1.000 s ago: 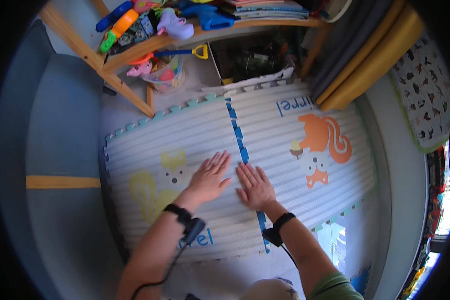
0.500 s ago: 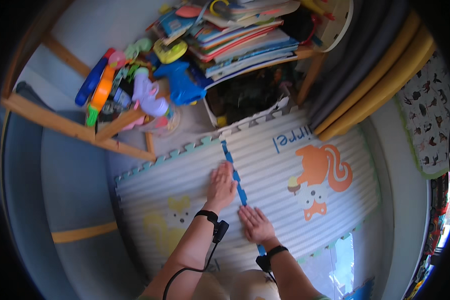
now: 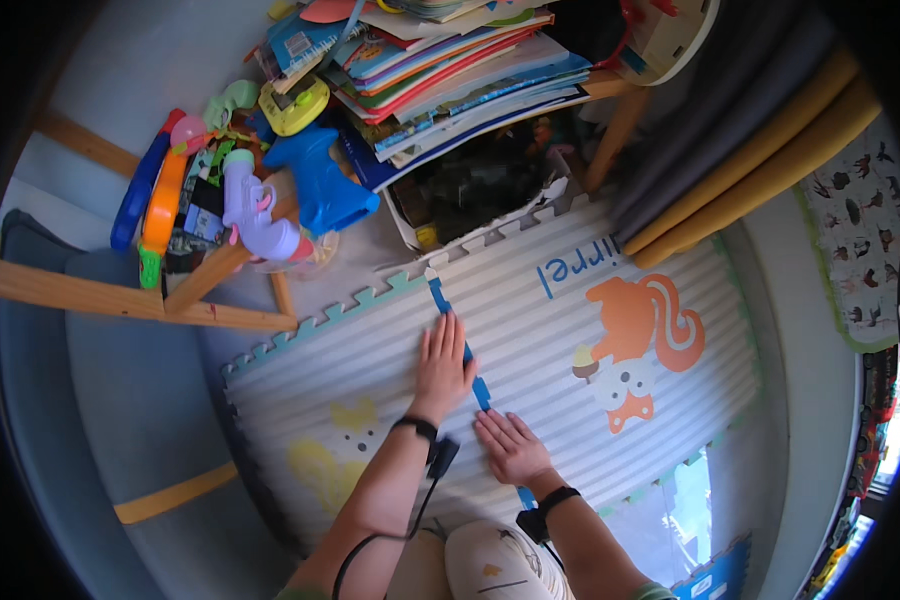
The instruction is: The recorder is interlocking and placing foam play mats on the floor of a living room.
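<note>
On the floor lie two striped foam mats, side by side: the left mat (image 3: 390, 350) bears a yellow squirrel (image 3: 313, 465), the right mat (image 3: 525, 345) an orange squirrel (image 3: 625, 318). A yellow curtain (image 3: 760, 170) hangs at the far right, and a pile of books (image 3: 470, 90) is at the far side. The left hand (image 3: 443, 375) lies flat, its straight fingers close together and partly over the blue joint (image 3: 483, 393) between the mats. The right hand (image 3: 518, 455) lies nearer, across the joint, its fingers straight, slightly spread. Neither has hold of anything.

Compared with one second ago, the left hand has moved farther along and onto the joint; so, I judge, the work in hand is now there. Blue letters (image 3: 580, 262) on the right mat stand upside down but are legible; the print on the books is too small to read.
</note>
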Demonstrator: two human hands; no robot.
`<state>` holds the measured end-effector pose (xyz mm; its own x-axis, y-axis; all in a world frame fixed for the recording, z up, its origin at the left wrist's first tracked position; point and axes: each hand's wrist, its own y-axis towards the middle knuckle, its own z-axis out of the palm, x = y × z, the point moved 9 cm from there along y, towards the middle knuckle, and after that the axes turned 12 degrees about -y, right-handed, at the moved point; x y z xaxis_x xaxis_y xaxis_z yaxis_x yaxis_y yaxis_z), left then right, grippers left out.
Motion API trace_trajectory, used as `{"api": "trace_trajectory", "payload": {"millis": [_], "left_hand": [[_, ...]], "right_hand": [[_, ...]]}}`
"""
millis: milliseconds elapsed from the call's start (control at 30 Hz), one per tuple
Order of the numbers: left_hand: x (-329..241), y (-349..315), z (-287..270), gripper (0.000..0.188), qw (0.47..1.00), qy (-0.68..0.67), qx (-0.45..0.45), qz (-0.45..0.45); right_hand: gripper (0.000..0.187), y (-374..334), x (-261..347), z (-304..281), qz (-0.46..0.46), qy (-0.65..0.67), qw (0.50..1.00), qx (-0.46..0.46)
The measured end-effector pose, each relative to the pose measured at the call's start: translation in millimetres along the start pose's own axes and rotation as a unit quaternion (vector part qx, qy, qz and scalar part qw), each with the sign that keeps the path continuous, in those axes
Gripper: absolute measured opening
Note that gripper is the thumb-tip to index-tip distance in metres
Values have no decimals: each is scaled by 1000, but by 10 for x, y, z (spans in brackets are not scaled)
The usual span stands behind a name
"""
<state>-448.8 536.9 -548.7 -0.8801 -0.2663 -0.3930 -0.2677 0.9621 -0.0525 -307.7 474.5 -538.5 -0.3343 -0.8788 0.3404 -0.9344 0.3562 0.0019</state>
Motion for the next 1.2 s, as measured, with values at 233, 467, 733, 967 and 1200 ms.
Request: {"api": "trace_trajectory", "payload": {"millis": [233, 467, 733, 967, 1200], "left_hand": [[-96, -1470, 378, 61, 998, -7, 54, -12], [-172, -1386, 373, 62, 999, 2, 50, -7], [-328, -1571, 434, 54, 994, 93, -2, -59], [-1405, -2559, 802, 51, 997, -5, 54, 64], [-1531, -2619, 701, 50, 987, -97, 38, 124]], "right_hand": [[56, 59, 189, 49, -32, -13, 999, -18], [58, -897, 56, 67, -132, -144, 977, 86], [58, -1857, 486, -33, -78, -75, 990, 88], [58, -2061, 509, 210, -67, -53, 995, 50], [73, -2077, 547, 217, -82, -38, 990, 109]]}}
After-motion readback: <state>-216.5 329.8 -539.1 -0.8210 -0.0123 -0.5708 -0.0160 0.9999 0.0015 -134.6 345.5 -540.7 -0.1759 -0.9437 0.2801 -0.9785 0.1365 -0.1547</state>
